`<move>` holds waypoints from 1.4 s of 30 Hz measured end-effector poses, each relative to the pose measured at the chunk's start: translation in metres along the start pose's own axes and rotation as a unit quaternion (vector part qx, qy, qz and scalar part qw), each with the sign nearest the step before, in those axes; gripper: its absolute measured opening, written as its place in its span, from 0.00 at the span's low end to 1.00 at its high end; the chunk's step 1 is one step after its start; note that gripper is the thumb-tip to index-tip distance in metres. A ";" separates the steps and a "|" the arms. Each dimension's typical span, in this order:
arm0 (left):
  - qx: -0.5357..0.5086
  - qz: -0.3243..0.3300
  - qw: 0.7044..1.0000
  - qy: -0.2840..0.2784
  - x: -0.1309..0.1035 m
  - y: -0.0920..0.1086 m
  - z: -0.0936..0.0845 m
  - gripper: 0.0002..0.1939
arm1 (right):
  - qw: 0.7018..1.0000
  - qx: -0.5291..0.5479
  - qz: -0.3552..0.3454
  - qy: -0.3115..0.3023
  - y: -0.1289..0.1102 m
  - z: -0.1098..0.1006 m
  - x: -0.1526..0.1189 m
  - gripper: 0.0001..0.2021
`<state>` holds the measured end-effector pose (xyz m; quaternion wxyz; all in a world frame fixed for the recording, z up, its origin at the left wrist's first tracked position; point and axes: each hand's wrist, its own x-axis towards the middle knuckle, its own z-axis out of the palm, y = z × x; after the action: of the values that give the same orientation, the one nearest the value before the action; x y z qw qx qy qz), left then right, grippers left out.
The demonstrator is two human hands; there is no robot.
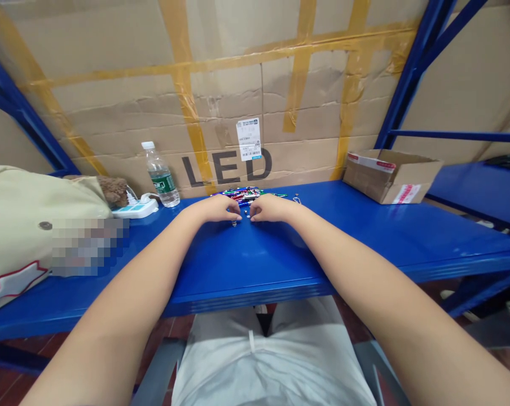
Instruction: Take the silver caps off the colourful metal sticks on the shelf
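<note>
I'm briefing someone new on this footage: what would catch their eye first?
Both hands, left hand and right hand, meet at the middle of the blue shelf, fingertips at small metal pieces. Just behind them lies a pile of colourful clips. Behind that stands taped cardboard printed "LED".

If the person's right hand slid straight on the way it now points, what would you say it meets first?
The right hand points inward toward the left hand, so it would probably meet the small metal pieces between the fingertips first, then the left hand; depth is hard to judge.
</note>
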<state>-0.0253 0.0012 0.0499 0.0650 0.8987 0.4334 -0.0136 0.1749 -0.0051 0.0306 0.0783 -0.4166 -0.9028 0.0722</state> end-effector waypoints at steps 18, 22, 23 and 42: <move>0.081 0.108 0.985 0.108 0.019 -0.003 0.024 0.14 | 0.999 -0.039 0.006 0.016 0.003 0.001 0.001 0.10; 0.073 0.121 0.985 0.103 0.025 -0.005 0.028 0.11 | 0.999 -0.040 0.005 0.015 0.003 0.001 0.001 0.10; 0.070 0.114 0.985 0.107 0.025 -0.005 0.029 0.10 | 0.999 -0.037 0.001 0.014 0.003 0.001 0.001 0.10; 0.004 0.004 1.000 -0.022 -0.003 -0.007 -0.006 0.10 | 0.994 -0.035 0.017 0.100 0.034 0.007 0.008 0.16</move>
<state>-0.0325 0.0042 0.0550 0.0711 0.9000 0.4287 -0.0346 0.1936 0.0218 0.0181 0.1518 -0.4392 -0.8855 -0.0002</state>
